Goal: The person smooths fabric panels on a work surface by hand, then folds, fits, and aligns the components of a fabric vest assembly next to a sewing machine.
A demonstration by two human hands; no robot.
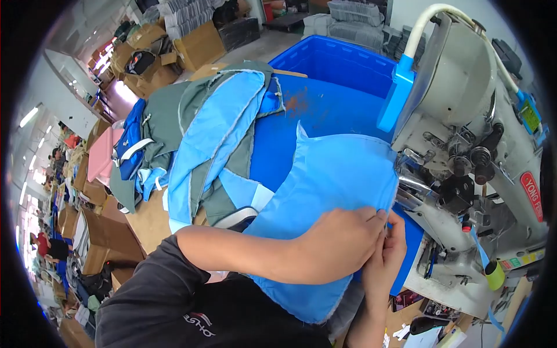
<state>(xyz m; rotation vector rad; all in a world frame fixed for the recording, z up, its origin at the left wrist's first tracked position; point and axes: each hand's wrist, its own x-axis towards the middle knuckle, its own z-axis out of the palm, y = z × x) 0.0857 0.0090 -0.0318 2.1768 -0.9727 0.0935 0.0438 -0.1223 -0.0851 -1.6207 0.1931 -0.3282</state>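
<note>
A light blue fabric panel (342,168) hangs over the blue work surface, its right edge against the sewing machine's arm (415,194). My left hand (345,240) reaches across from the left, fingers bent and pinching the panel's edge. Touching it on the right, my right hand (392,243) comes up from below, with thumb and fingers closed on the same edge. The fingertips of both hands meet there and partly hide what lies between them. The lower part of the panel drapes down over my lap.
Grey-green and light blue sewn pieces (217,136) are heaped at the left. Behind the surface stands a blue bin (342,61). The machine head (458,75) rises close on the right, a light blue ribbon (480,246) below it. Cardboard boxes (200,43) stand farther back.
</note>
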